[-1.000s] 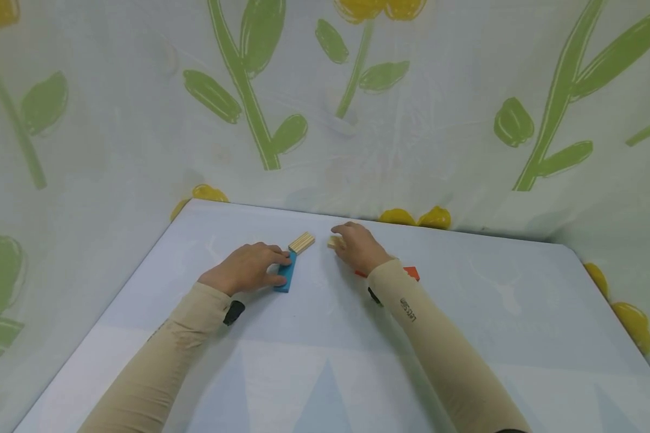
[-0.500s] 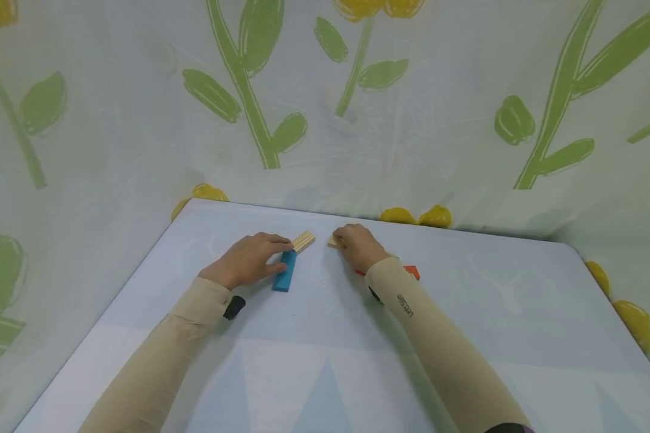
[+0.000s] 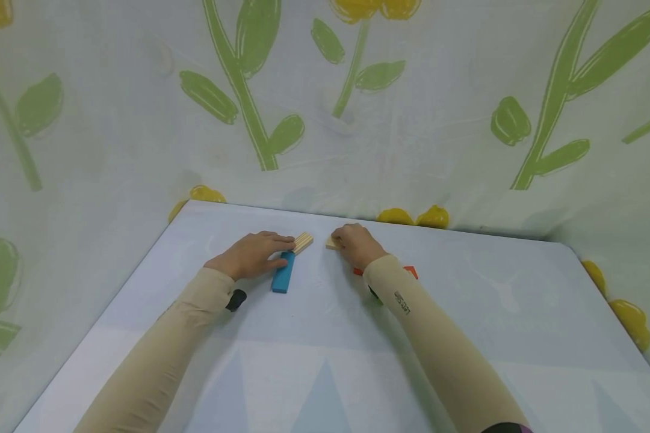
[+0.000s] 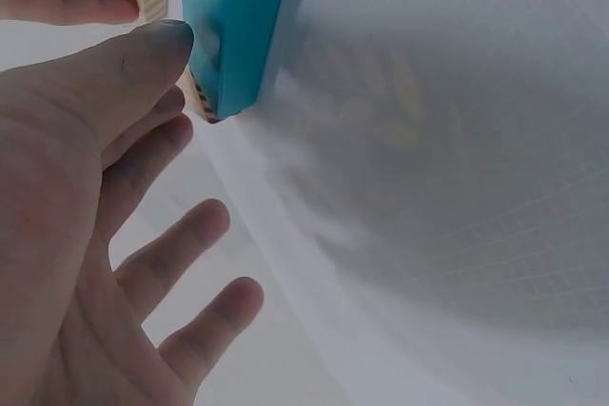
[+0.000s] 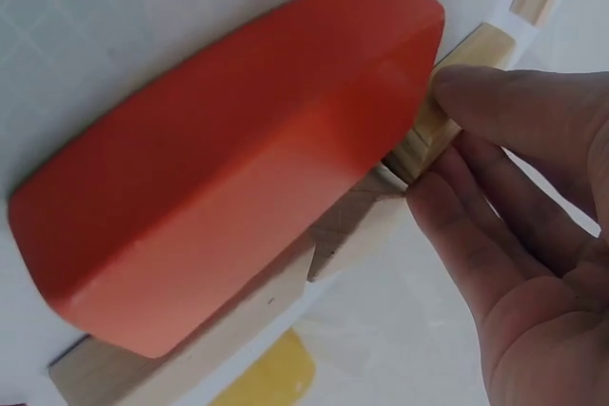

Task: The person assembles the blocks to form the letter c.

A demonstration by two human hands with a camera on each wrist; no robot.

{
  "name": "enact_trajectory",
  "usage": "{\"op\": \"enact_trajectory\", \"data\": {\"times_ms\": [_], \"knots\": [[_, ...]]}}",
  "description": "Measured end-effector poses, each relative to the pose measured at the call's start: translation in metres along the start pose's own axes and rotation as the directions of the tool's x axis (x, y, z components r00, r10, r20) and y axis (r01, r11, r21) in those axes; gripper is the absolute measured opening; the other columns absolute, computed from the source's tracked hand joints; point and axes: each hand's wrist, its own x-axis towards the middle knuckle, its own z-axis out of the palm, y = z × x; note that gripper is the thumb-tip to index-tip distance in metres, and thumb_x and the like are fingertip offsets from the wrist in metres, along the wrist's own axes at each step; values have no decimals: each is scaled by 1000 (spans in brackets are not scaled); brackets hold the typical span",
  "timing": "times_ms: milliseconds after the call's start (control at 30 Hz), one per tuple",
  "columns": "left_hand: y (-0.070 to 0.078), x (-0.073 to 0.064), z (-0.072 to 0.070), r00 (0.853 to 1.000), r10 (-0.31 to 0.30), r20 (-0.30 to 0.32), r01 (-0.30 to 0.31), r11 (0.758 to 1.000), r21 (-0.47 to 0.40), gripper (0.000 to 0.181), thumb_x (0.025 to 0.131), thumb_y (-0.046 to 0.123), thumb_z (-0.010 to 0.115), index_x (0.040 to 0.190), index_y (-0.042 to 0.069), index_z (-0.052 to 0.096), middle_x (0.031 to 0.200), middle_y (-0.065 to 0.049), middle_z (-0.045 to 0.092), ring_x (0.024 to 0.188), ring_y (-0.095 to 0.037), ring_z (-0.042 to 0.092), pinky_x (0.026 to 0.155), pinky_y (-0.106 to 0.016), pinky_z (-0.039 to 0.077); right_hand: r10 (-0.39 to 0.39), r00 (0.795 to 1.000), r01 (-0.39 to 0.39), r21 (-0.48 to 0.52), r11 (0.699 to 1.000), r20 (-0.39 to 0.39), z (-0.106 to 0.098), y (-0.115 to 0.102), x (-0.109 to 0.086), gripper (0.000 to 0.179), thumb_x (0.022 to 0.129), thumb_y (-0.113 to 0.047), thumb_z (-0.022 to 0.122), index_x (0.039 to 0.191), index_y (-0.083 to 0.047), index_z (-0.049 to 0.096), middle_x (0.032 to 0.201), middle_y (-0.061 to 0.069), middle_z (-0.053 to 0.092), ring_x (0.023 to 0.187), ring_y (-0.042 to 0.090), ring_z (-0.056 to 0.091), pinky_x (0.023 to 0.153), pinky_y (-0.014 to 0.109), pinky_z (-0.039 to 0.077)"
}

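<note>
Pale wood block near the worktop's far edge, pinched by the right hand.
Left hand, fingers extended and grasping nothing, lies at the blue block and the striped wood block just beyond; contact unconfirmed. Red block, partly hidden behind the right sleeve in the head view.

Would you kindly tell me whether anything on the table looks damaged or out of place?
Nothing stands out: no spill or damage shows. The blue block and red block look whole, and the wooden block pinched by the right hand shows no break.
</note>
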Motion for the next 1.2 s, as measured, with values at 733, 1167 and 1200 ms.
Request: {"op": "enact_trajectory", "data": {"times_ms": [733,1167,1200], "knots": [[4,7,-3,996,-69,64,70,998,2,48,99,24,69,144,11,59,151,-6,52,136,-36,50,110,-53,43,-24,999,23,13,1000,41,-6,0,-1,32,96,5,63,125,-4,72,126,9,68,112,21,59,100,36,50],[8,12,-7,990,-96,107,93,995,27,47,99,26,69,143,14,60,151,-7,52,134,-36,51,107,-55,45,-36,999,36,33,999,-12,-12,5,-4,34,93,4,69,125,-5,72,123,9,70,109,22,60,101,36,50],[8,12,-7,989,-101,110,99,995,22,47,99,27,69,143,14,60,151,-6,52,135,-36,51,107,-55,45,-44,999,45,29,999,-22,-14,4,-5,33,93,3,69,125,-6,72,121,9,70,107,22,60,101,36,50]]}}
